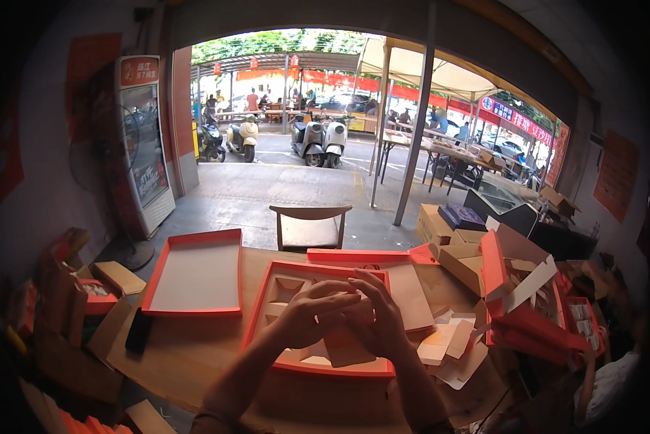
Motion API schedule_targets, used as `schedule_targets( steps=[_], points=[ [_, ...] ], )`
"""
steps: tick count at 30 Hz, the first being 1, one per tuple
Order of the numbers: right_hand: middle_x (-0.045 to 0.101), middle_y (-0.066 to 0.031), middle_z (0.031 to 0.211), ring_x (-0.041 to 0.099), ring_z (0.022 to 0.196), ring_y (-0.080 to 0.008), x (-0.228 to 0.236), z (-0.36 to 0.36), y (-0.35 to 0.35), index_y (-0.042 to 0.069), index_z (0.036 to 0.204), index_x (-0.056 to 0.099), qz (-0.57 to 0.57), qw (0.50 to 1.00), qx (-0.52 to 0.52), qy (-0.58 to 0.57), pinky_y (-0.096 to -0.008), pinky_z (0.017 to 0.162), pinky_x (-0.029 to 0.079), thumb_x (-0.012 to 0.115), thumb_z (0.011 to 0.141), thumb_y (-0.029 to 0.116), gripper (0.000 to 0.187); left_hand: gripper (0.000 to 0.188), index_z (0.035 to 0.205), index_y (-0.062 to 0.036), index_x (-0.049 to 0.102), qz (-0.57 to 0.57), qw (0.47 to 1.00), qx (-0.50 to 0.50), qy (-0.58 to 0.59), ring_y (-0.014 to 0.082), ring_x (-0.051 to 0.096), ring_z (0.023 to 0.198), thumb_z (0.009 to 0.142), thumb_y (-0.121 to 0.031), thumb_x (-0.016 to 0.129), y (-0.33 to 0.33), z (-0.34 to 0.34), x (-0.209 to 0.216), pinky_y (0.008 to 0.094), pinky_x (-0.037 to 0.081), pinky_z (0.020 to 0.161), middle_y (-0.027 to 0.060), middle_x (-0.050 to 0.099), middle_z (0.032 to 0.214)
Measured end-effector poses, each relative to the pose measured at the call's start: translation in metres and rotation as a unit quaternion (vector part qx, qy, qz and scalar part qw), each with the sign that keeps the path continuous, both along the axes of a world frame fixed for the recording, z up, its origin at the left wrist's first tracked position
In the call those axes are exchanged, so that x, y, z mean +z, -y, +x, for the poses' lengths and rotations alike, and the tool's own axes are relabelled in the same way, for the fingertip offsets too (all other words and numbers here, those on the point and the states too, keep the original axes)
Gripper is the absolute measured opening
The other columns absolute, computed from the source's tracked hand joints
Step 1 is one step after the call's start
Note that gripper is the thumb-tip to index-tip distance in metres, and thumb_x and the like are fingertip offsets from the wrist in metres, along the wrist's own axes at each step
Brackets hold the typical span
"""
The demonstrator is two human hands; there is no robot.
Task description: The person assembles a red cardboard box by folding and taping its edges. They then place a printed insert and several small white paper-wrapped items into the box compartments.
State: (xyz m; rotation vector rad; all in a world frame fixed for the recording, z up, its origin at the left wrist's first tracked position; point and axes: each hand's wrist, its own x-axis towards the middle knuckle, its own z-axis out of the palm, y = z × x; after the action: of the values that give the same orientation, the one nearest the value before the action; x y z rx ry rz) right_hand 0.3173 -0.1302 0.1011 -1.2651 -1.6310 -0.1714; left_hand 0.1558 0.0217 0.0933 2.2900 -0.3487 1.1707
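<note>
Two hands, left hand [312,312] and right hand [378,314], are arching together above red box [255,311], fingers bending around cardboard piece [348,346]; can't tell grip.

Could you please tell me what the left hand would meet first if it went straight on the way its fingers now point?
The left hand would most likely meet the right hand first, though depth is unclear and they may already touch.

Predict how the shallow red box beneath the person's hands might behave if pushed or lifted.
The red box would probably slide rather than tip, being wide and shallow. It seems fairly light for its size, as the card inserts in it show open hollows. Those inserts might dent if squeezed, since they look like thin folded card.
</note>
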Motion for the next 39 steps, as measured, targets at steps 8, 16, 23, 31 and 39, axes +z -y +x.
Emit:
schedule_targets(
  steps=[8,16,23,31,39],
  points=[
    [0.062,-0.0227,0.145,0.065,0.133,-0.0369,-0.003,0.007,-0.002,0.004,0.136,0.065,-0.039,0.996,0.054,-0.053,-0.0449,0.110,0.052,0.069,0.105,0.014,0.033,0.036,0.140,-0.0101,0.069,-0.012,0.998,-0.013,-0.068,0.0397,0.070,0.126,0.105,-0.016,0.069,-0.002,-0.004,0.002,0.0489,0.061,0.097,0.0204,0.064,0.146],
    [0.064,-0.0081,0.134,0.065,0.119,-0.0205,-0.048,0.063,-0.022,0.006,0.134,0.061,0.099,0.889,0.082,-0.440,-0.0405,0.102,0.055,0.054,0.116,0.031,0.032,0.053,0.158,-0.0067,0.047,-0.095,0.988,0.119,0.025,0.0400,0.067,0.126,0.110,-0.022,0.061,-0.011,0.006,-0.015,0.0469,0.056,0.104,0.0225,0.062,0.146],
    [0.060,-0.0041,0.128,0.062,0.118,-0.0176,-0.041,0.041,-0.034,0.008,0.143,0.052,0.255,0.770,0.074,-0.580,-0.0369,0.105,0.052,0.050,0.118,0.040,0.041,0.083,0.162,-0.0047,0.042,-0.155,0.969,-0.068,-0.179,0.0350,0.068,0.122,0.097,-0.040,0.080,0.007,0.005,-0.008,0.0463,0.057,0.104,0.0215,0.063,0.144],
    [0.057,-0.0112,0.136,0.062,0.127,-0.0237,-0.041,0.024,-0.027,0.003,0.157,0.040,0.162,0.939,0.013,-0.302,-0.0416,0.107,0.055,0.088,0.093,0.027,0.083,0.074,0.158,-0.0064,0.042,-0.400,0.915,0.005,-0.044,0.0265,0.064,0.128,0.099,-0.023,0.083,0.001,0.013,-0.015,0.0432,0.054,0.107,0.0155,0.072,0.122],
    [0.058,-0.0142,0.128,0.064,0.126,-0.0409,-0.032,0.015,-0.027,0.010,0.115,0.059,0.283,0.941,-0.130,0.134,-0.0486,0.102,0.058,0.084,0.080,0.002,0.043,0.075,0.164,-0.0066,0.031,-0.364,0.900,0.154,0.183,0.0260,0.072,0.114,0.107,-0.030,0.073,-0.034,0.034,-0.041,0.0371,0.060,0.092,0.0203,0.055,0.147]
  ],
)
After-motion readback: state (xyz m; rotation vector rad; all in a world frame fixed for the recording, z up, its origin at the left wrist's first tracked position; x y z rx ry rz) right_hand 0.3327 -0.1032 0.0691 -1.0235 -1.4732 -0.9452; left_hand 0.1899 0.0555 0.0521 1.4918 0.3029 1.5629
